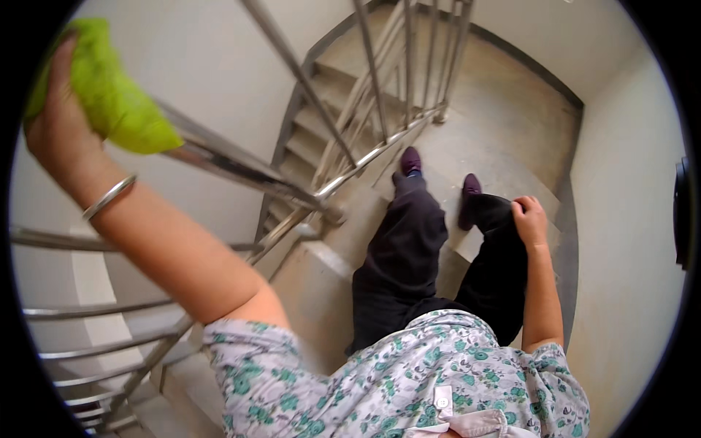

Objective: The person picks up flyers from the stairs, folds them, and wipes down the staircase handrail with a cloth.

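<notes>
My left hand (65, 117), with a metal bangle (109, 197) on its wrist, is raised at the upper left. It grips a bright yellow-green cloth (123, 109), which drapes against a stainless steel handrail (230, 169). The palm side and part of the fingers are hidden. Lower down on the right, my right hand (530, 222) has its fingers curled on the black trouser leg (495, 219) at the knee. Both feet, in dark purple shoes (411, 160), are on the concrete stairs (356, 219).
Metal balusters (369, 71) rise along the stair's left side. A landing (493, 82) lies below, and another flight (312, 142) descends beyond the railing. Curved-looking rails (98, 312) fill the lower left. A pale wall (619, 219) bounds the right, with a dark object (681, 213) at the rim.
</notes>
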The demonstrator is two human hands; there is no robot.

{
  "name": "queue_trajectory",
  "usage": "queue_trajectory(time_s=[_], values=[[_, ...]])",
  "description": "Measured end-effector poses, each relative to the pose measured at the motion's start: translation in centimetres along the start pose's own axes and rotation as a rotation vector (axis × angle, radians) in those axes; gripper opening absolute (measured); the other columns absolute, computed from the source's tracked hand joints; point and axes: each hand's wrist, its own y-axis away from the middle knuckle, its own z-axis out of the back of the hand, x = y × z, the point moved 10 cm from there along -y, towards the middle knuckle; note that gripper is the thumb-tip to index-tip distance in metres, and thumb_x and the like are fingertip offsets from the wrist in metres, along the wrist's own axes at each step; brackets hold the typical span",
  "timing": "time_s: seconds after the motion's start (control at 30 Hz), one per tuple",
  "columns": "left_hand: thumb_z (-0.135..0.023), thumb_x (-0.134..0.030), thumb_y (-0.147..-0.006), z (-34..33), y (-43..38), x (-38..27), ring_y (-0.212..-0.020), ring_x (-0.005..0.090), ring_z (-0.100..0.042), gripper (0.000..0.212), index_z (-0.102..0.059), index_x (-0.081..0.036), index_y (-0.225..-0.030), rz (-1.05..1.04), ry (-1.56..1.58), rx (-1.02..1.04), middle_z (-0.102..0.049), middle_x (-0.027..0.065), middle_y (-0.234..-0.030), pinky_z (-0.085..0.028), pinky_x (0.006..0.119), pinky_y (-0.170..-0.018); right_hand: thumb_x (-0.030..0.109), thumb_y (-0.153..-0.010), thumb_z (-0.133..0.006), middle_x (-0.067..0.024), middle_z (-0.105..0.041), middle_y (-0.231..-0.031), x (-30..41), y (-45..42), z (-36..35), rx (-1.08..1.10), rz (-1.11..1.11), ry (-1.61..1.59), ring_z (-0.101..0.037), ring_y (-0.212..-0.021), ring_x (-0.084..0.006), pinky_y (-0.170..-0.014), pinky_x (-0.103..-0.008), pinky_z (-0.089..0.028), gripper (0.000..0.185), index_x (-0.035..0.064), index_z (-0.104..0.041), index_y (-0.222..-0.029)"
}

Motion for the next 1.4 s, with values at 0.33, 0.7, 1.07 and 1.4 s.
queue_trajectory(time_s=[0.33,0.7,1.07,1.4], values=[[-0.076,-0.012,-0.073,-0.4,27.5,11.9,-0.097,0.0193,-0.059,0.061,-0.040,0.003,-0.120,0.261,-0.034,-0.107,-0.057,0.0122,-0.111,-0.052,0.034,-0.087,0.022,-0.083,-0.060,-0.0101,-0.062,-0.090,-0.7,0.3,-1.3,0.048,-0.076,0.003,-0.061,-0.085,-0.0281,-0.076,-0.0345,-0.048,0.018,0.0056,-0.067,-0.088],[-0.079,-0.020,-0.073,0.8,45.7,22.4,-0.092,0.0212,-0.062,0.044,-0.060,0.004,-0.105,0.691,-0.159,0.153,-0.065,0.0086,-0.101,-0.047,0.033,-0.086,0.023,-0.081,-0.061,-0.0104,-0.062,-0.087,-0.4,0.8,-0.8,0.020,-0.064,-0.004,-0.061,-0.083,-0.0286,-0.075,-0.0348,-0.048,0.019,0.0063,-0.067,-0.086],[-0.049,-0.049,-0.090,3.3,4.8,3.7,-0.087,0.0208,-0.057,0.046,-0.057,-0.007,-0.107,0.176,0.536,-0.027,-0.059,0.0073,-0.097,-0.049,0.038,-0.075,0.024,-0.082,-0.060,-0.0117,-0.063,-0.090,-1.8,1.0,-1.1,0.069,-0.101,-0.061,-0.060,-0.086,-0.0293,-0.077,-0.0346,-0.047,0.022,0.0042,-0.067,-0.087],[-0.046,-0.050,-0.084,-7.5,13.3,7.8,-0.051,0.0160,-0.039,0.044,-0.044,-0.011,-0.064,0.656,0.684,0.511,-0.039,0.0028,-0.055,-0.028,0.029,-0.041,0.024,-0.081,-0.061,-0.0120,-0.064,-0.089,-1.9,0.6,-1.3,0.037,-0.083,-0.036,-0.061,-0.084,-0.0293,-0.076,-0.0355,-0.047,0.021,0.0045,-0.067,-0.087]])
